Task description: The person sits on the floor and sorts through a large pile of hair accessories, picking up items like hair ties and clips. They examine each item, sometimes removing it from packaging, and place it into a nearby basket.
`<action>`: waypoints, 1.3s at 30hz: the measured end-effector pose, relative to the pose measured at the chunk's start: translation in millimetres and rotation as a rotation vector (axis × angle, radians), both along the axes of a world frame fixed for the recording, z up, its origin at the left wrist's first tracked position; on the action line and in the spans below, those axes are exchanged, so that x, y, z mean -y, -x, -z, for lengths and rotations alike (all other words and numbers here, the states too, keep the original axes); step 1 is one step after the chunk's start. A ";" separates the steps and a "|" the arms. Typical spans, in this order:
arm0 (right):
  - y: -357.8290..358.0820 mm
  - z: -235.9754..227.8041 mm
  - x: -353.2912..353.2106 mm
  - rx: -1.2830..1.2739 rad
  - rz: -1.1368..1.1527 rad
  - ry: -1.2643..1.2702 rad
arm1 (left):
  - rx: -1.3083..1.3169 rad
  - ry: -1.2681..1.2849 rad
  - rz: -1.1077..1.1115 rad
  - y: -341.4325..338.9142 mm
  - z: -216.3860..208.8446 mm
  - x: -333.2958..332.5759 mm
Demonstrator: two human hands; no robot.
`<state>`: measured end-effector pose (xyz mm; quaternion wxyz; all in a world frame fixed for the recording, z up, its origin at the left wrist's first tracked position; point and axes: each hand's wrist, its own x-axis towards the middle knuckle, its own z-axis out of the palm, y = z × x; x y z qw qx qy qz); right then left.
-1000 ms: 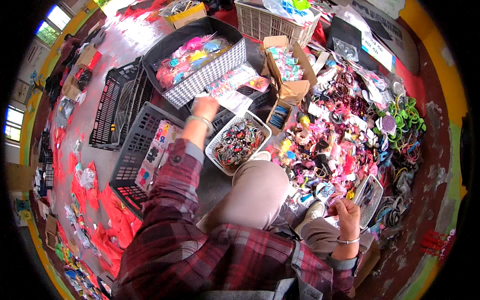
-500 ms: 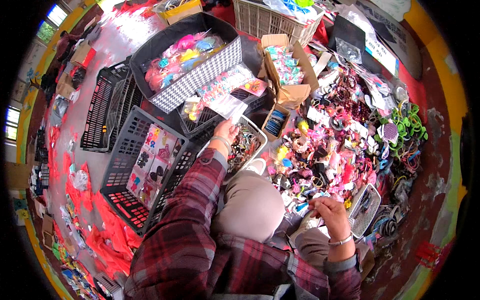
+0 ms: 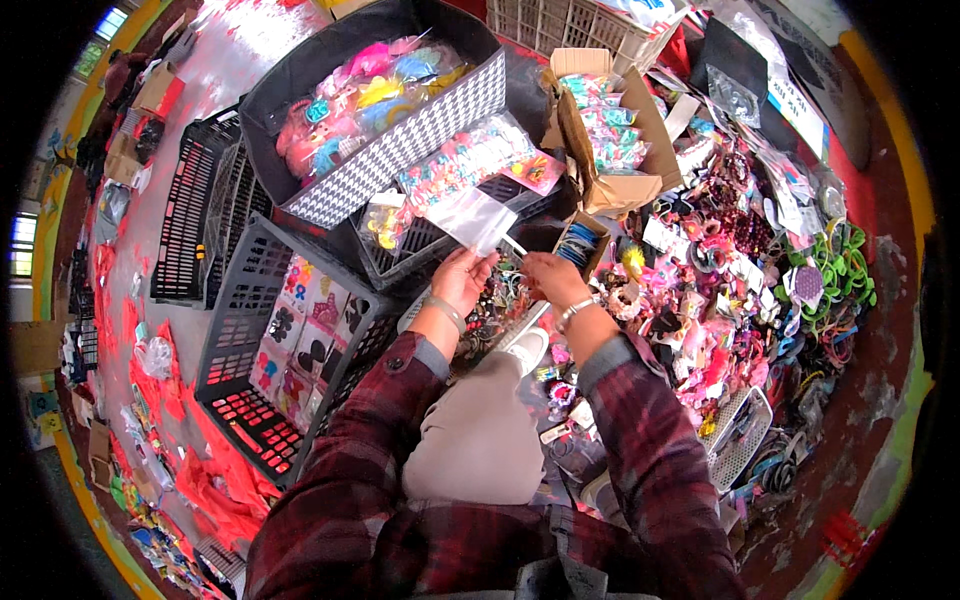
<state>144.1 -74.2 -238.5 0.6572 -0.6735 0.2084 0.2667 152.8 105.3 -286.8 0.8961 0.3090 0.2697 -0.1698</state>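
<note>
My left hand (image 3: 463,280) pinches the lower edge of a small, pale, see-through plastic bag (image 3: 474,220). Close beside it, my right hand (image 3: 556,281) has its fingers drawn together over the basket, and whatever they hold is too small to make out. Under both hands stands a white-rimmed basket (image 3: 524,325) of small mixed hair accessories, partly covered by my hands. Just beyond the bag lie packets of pastel-coloured hair ties (image 3: 470,160) on a black crate.
A houndstooth fabric bin (image 3: 400,150) of bagged accessories stands ahead. On the left is a grey crate (image 3: 232,370) with carded hair clips. To the right spreads a heap of hair accessories (image 3: 690,300), with a cardboard box (image 3: 655,185) behind and a white basket (image 3: 745,440) at its near edge.
My right hand has moved up and left from above the near side of the heap to beside my left hand. My left hand still holds the plastic bag.
</note>
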 end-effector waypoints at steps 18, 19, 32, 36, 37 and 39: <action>-48.3 46.2 -54.3 -0.108 0.468 -0.456 | -0.133 -0.020 0.006 -3.0 -0.7 -8.3; -48.1 45.2 -54.7 -0.079 0.468 -0.458 | -0.133 -0.024 0.001 -3.1 -3.4 -8.2; -31.6 38.6 -51.8 0.055 0.565 -0.349 | -0.065 -0.049 -0.015 -10.8 -6.8 -1.8; -16.7 31.5 -44.6 0.013 0.595 -0.312 | -0.091 -0.067 -0.029 -12.5 -3.1 -0.8; -12.4 29.4 -41.7 -0.012 0.607 -0.276 | -0.090 -0.070 -0.032 -12.8 -3.3 -0.3; -2.9 24.4 -34.3 -0.043 0.622 -0.293 | -0.072 -0.072 -0.037 -14.3 -3.2 0.2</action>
